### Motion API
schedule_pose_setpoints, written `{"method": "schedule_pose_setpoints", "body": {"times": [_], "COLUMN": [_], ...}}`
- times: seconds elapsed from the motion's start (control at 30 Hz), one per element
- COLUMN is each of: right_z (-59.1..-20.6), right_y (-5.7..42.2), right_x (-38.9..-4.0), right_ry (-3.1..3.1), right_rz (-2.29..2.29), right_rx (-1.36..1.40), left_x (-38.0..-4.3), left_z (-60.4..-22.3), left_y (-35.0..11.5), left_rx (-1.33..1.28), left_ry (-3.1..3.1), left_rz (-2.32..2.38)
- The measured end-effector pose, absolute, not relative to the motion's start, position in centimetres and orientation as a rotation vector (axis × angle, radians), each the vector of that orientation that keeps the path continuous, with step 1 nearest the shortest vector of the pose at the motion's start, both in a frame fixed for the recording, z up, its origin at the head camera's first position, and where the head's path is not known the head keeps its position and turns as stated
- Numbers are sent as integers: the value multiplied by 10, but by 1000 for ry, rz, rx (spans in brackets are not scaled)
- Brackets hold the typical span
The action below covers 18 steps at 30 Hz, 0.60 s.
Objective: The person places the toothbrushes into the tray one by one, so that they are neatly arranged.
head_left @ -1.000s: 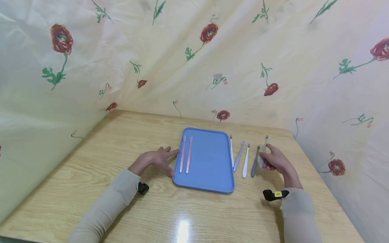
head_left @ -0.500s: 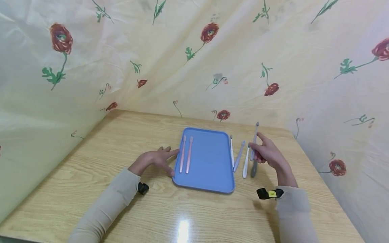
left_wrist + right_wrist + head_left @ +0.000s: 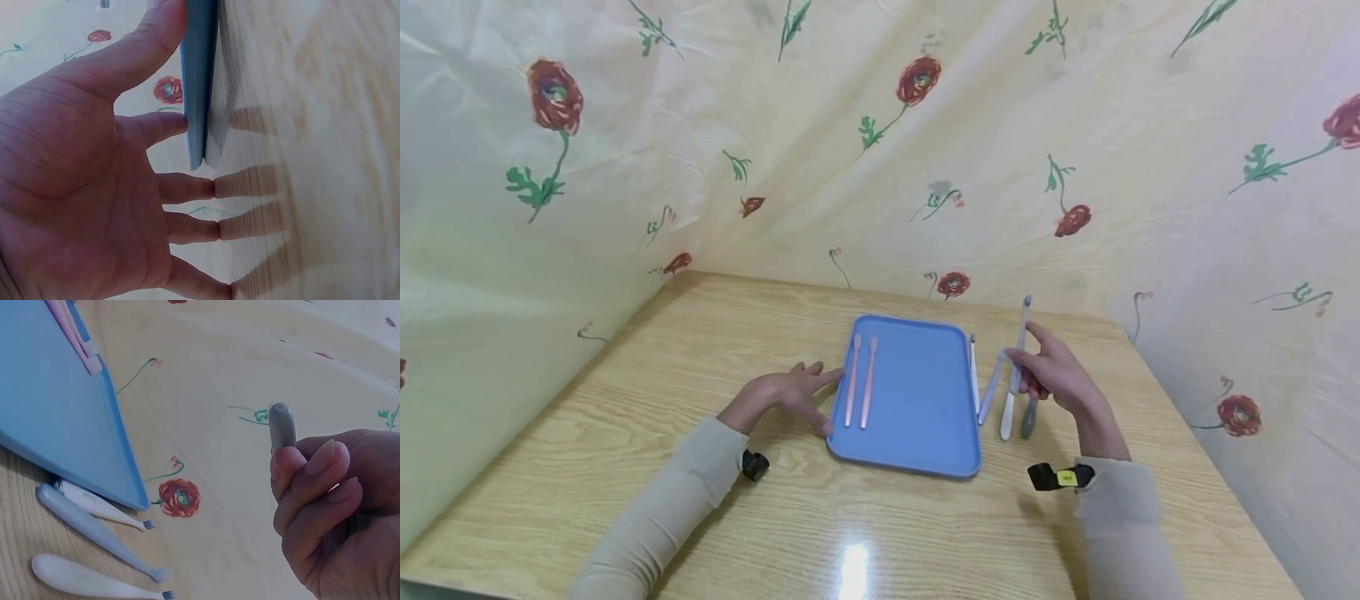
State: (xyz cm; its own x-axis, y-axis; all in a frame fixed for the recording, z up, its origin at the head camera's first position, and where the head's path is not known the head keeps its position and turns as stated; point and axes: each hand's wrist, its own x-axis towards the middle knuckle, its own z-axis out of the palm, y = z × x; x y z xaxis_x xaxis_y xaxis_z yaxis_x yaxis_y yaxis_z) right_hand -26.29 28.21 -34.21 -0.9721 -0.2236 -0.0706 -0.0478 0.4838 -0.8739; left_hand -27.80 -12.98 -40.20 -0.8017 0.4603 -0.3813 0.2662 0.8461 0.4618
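At 3 o'clock of the blue tray [image 3: 917, 408] in the head view, four toothbrushes [image 3: 1007, 422] lie on the worktop [image 3: 925, 533], partly blocked by the right hand's grip [image 3: 1055, 367], which pinches a grey toothbrush [image 3: 1022, 335] above them. Two pink toothbrushes [image 3: 868, 387] lie toward 9 o'clock in the tray. In the left wrist view, the left hand's grip [image 3: 94, 181], released, touches the tray's rim at 12 o'clock. In the right wrist view, the tray shows at 10 o'clock.

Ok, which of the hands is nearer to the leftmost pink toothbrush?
Left. The left hand touches the left edge of the tray, just beside the pink toothbrush; the right hand is past the tray's right side, holding a gray toothbrush.
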Motion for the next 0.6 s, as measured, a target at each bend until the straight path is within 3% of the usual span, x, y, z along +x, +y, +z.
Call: {"method": "schedule_pose_setpoints", "body": {"times": [0.6], "right_z": [-340], "right_y": [250], "right_x": [-269], "right_ry": [2519], "right_rz": [-1506], "right_rx": [-281], "left_x": [-278], "left_z": [-402], "left_y": [-129], "left_rx": [528], "left_ry": [2531], "left_rz": [555]}}
